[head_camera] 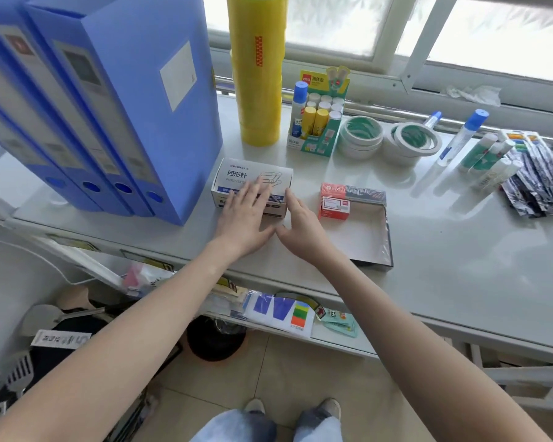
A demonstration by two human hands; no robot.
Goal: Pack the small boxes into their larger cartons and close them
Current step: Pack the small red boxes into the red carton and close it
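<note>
Head view is showing a white rectangular cardboard carton printed with a paper-clip drawing (252,186) sitting closed at centre frame on a pale grey glossy tabletop (444,250). The left hand (248,218) is lying flat on the carton's near top edge with fingers spread apart, clamping nothing; the right hand (300,224) is resting beside the carton's right end, fingers loosely together and touching its corner. I am judging the carton to be stiff but thin-walled, fairly heavy for its size if full of clips, and likely to slide on the shiny top, so gripping both short ends looks safest. Just right of it a shallow dark-sided cardboard tray with a white floor (364,237) is lying open, holding one small red and white box (334,207) in its far left corner; that little box looks light and rigid, easy to pinch by its sides. Tall blue plastic file boxes (109,100) are filling the upper left, a yellow stack of tape rolls (257,68) is standing behind the carton, and a frosted window (348,20) is running across the top of the frame.
</note>
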